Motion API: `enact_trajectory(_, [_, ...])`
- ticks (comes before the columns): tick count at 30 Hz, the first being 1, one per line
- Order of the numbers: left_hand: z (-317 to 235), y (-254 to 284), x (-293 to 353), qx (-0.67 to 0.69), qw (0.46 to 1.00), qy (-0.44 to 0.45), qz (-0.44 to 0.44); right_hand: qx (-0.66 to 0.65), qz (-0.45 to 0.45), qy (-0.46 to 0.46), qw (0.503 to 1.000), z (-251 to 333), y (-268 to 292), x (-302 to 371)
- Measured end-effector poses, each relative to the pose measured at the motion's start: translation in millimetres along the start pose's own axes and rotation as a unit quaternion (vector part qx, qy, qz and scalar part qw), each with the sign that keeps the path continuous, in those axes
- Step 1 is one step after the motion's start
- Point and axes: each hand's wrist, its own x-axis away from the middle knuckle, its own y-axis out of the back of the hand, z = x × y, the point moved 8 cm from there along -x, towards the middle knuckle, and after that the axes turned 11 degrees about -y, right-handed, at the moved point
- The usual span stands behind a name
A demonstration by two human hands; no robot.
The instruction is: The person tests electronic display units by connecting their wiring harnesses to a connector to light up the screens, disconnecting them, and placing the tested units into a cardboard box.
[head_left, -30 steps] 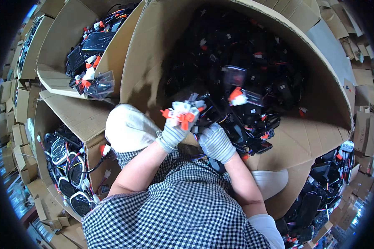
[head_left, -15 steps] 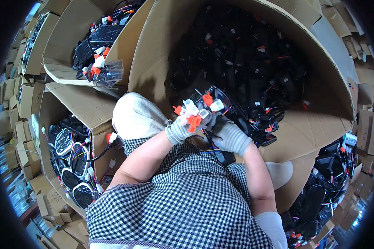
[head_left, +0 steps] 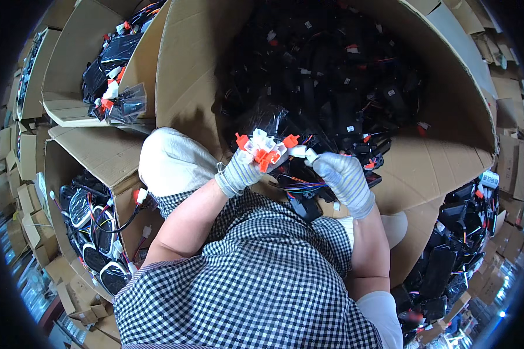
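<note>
My left hand [head_left: 243, 172], in a striped grey-white work glove, is closed on a bunch of red and white plastic wire connectors [head_left: 264, 148]. In the same kind of glove, my right hand [head_left: 344, 179] pinches a white connector [head_left: 311, 156] just right of that bunch. Below and between the hands run several coloured wires [head_left: 300, 184]. A black box-shaped part [head_left: 304, 207] rests at my lap beneath them. Clear plastic wrap [head_left: 268, 118] shows just beyond the left hand's bunch. What lies inside the left palm is hidden.
Ahead stands a big open cardboard box [head_left: 183, 70] heaped with black wired parts [head_left: 326, 75]. Smaller cartons at the left hold bagged black parts [head_left: 120, 49] and white-rimmed black parts [head_left: 103, 239]. More black parts [head_left: 439, 267] fill a box at the right.
My right hand has drawn away from the left and now pinches a white connector. The connectors in the left hand are spread more, and the view has shifted slightly.
</note>
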Motion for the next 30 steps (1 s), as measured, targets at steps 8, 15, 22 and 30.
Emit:
enact_trajectory(8, [44, 24, -6, 0.886, 0.359, 0.091, -0.279, -0.045, 0.344, -0.085, 0.934, -21, -23, 2])
enact_trajectory(15, [21, 32, -16, 0.792, 0.588, 0.059, -0.155, -0.132, 0.295, -0.163, 0.932, -75, -40, 15])
enact_trajectory(22, [5, 23, -22, 0.777, 0.62, 0.063, -0.091, -0.075, 0.164, -0.085, 0.98, -84, -38, 26])
enact_trajectory(30, [1, 20, -23, 0.769, 0.631, 0.073, -0.072, -0.121, 0.147, -0.139, 0.972, -80, -45, 34])
